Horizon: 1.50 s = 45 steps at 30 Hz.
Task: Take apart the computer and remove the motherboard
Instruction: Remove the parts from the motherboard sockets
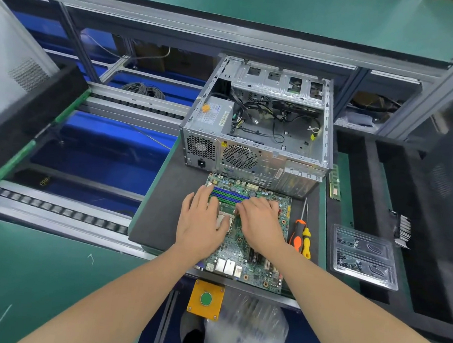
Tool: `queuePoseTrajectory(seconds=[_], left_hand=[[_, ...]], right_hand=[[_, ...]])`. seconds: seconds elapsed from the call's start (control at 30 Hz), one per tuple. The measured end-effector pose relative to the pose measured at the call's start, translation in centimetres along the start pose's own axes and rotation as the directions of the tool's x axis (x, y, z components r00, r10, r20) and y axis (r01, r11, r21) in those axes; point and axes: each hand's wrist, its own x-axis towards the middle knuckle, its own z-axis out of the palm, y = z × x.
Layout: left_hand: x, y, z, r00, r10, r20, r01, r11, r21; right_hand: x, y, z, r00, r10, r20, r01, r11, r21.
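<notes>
The green motherboard [250,269] lies flat on the black foam mat [160,215], in front of the opened grey computer case [258,125]. Loose cables and the power supply [214,115] remain inside the case. My left hand [201,226] rests palm down on the board's left middle, its fingers reaching the blue and green memory slots [229,194]. My right hand [260,224] lies beside it over the board's centre, fingers bent slightly onto the slots. Neither hand grips anything that I can see. The CPU socket [223,220] shows between the two hands.
Two screwdrivers, orange [297,235] and yellow [306,241], lie right of the board. A memory stick [334,183] rests beside the case. A clear plastic tray [364,256] with screws sits at right. A yellow box with a green button [205,299] hangs below the bench edge.
</notes>
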Motion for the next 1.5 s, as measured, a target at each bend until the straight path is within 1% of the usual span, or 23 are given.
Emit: queuePoseTrajectory(seconds=[0.1, 0.23, 0.33, 0.5, 0.77, 0.9, 1.0, 1.2, 1.33, 1.4, 1.5], left_hand=[[-0.6, 0.8, -0.3, 0.998, -0.036, 0.055, 0.030, 0.994, 0.108], [-0.6, 1.1, -0.7, 0.995, -0.060, 0.086, 0.043, 0.983, 0.180], [-0.4, 1.2, -0.8, 0.993, -0.065, 0.097, 0.045, 0.979, 0.196], [-0.5, 1.3, -0.3, 0.996, -0.022, 0.085, 0.003, 0.976, 0.217], [-0.3, 1.7, -0.1, 0.999, -0.025, 0.036, 0.016, 0.973, 0.232], [0.1, 1.6, -0.3, 0.996, -0.068, 0.060, 0.050, 0.964, 0.260], [-0.1, 1.0, -0.3, 0.997, -0.045, 0.056, 0.028, 0.963, 0.269], [-0.4, 0.5, -0.3, 1.000, -0.023, 0.005, 0.021, 0.977, 0.213], [-0.5, 0.1, -0.5, 0.999, 0.020, -0.035, -0.014, 0.987, 0.157], [-0.5, -0.1, -0.7, 0.999, 0.045, -0.021, -0.042, 0.992, 0.122], [-0.4, -0.4, -0.9, 0.996, 0.082, 0.040, -0.083, 0.996, 0.023]], right_hand=[[0.1, 0.1, 0.2, 1.000, -0.003, -0.006, 0.003, 1.000, 0.007], [0.0, 0.1, 0.0, 1.000, 0.008, -0.004, -0.008, 0.999, 0.051], [0.1, 0.3, -0.1, 1.000, 0.004, 0.018, -0.005, 0.998, 0.058], [0.3, 0.2, -0.3, 1.000, 0.004, 0.030, -0.007, 0.996, 0.090], [0.3, 0.2, -0.4, 0.998, 0.015, 0.058, -0.019, 0.997, 0.068], [0.3, 0.2, -0.5, 0.998, 0.010, 0.062, -0.014, 0.998, 0.056], [0.3, 0.2, -0.5, 0.998, 0.008, 0.058, -0.011, 0.998, 0.055], [0.2, 0.2, -0.5, 0.999, 0.003, 0.047, -0.005, 0.999, 0.040], [0.1, 0.1, -0.5, 0.999, 0.002, 0.033, -0.003, 0.998, 0.058], [0.1, 0.1, -0.4, 1.000, 0.006, 0.023, -0.007, 0.997, 0.074], [0.1, 0.1, -0.4, 1.000, 0.009, 0.015, -0.010, 0.995, 0.095]])
